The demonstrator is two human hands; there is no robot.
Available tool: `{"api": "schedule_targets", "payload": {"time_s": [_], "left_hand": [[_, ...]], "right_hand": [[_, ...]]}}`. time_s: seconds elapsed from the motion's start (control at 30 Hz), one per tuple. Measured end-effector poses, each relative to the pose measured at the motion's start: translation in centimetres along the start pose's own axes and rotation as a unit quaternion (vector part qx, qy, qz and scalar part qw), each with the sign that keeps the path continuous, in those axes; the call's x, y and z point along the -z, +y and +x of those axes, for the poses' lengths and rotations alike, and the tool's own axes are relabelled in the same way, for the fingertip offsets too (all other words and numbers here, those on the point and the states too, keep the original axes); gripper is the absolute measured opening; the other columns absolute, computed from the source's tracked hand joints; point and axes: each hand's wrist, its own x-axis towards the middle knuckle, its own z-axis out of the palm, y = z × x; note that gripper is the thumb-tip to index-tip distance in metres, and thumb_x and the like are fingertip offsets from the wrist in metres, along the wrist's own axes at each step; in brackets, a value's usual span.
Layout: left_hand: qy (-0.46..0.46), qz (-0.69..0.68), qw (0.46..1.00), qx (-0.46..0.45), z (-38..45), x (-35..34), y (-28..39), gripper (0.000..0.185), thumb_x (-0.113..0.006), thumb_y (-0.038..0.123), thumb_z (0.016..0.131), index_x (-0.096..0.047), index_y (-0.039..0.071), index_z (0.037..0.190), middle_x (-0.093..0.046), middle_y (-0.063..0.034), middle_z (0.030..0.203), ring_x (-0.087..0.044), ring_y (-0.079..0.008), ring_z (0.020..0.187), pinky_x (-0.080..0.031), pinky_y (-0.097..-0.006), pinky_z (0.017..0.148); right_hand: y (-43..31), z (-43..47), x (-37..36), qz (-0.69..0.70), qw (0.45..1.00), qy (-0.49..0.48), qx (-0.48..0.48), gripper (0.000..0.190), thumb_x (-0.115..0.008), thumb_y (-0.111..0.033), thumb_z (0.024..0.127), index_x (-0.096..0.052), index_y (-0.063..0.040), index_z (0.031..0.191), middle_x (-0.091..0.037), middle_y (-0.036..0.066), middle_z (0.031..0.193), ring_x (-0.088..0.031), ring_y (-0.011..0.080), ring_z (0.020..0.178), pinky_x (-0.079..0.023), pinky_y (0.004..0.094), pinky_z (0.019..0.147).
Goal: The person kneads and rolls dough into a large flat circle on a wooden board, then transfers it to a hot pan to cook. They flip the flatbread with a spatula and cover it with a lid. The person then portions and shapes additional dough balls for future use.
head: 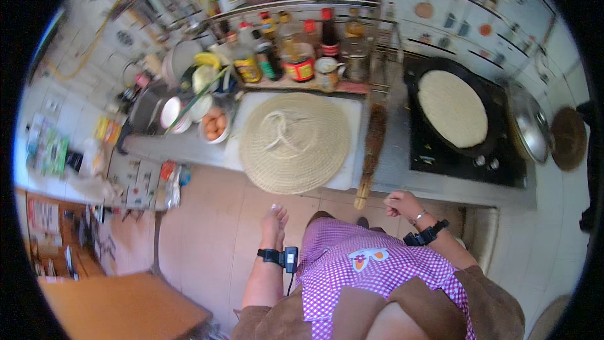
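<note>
My left hand (274, 223) hangs in the air below the counter's front edge, fingers apart and holding nothing. My right hand (402, 204) is near the counter edge at the right, its fingers curled; whether anything is in them cannot be told. A round woven straw lid (302, 151) with a tied cloth handle lies on a white board (351, 127) in front of me. Beside it a brown bristle brush (374, 144) points its bound handle past the counter edge. At the right, a pale round flatbread (452, 108) lies in a black pan (424, 125) on the stove.
Sauce bottles (329, 38) crowd a rack behind the lid. A bowl of eggs (215, 125), a white bowl (173, 112) and a green onion (196, 100) sit left. A metal pot lid (531, 125) stands right of the stove (507, 165). A wooden table (122, 307) is lower left.
</note>
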Motion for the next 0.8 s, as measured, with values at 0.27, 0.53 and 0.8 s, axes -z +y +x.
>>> {"api": "schedule_targets", "payload": {"time_s": [0.27, 0.53, 0.8], "left_hand": [[-0.348, 0.375, 0.851, 0.121, 2.2, -3.3, -0.9, 0.030, -0.051, 0.017, 0.092, -0.049, -0.003, 0.115, -0.062, -0.0130, 0.100, -0.061, -0.0225, 0.095, -0.051, -0.0339, 0.080], [-0.531, 0.762, 0.367, -0.057, 4.9, -7.9, -0.3, 0.021, -0.061, 0.015, 0.085, -0.060, -0.001, 0.098, -0.064, -0.0151, 0.094, -0.065, -0.0167, 0.080, -0.051, -0.0301, 0.065], [-0.664, 0.693, 0.244, -0.138, -2.5, -15.3, -7.1, 0.027, -0.060, 0.012, 0.083, -0.059, -0.001, 0.106, -0.063, -0.0102, 0.091, -0.062, -0.0140, 0.073, -0.049, -0.0279, 0.062]], "right_hand": [[1.0, -7.5, 1.9, -0.105, 0.972, 0.178, 0.112, 0.016, -0.057, -0.018, 0.085, -0.064, -0.004, 0.085, -0.064, 0.008, 0.070, -0.063, 0.0149, 0.062, -0.050, 0.0279, 0.057], [13.7, -21.9, -14.2, -0.082, 0.842, 0.529, -0.061, 0.021, -0.061, -0.025, 0.078, -0.064, -0.006, 0.085, -0.066, 0.014, 0.081, -0.063, 0.0309, 0.074, -0.048, 0.0389, 0.068], [24.9, -35.1, -31.1, 0.218, 0.646, 0.704, -0.198, 0.021, -0.059, -0.024, 0.081, -0.066, -0.006, 0.089, -0.066, 0.010, 0.080, -0.063, 0.0254, 0.069, -0.050, 0.0367, 0.063]]}}
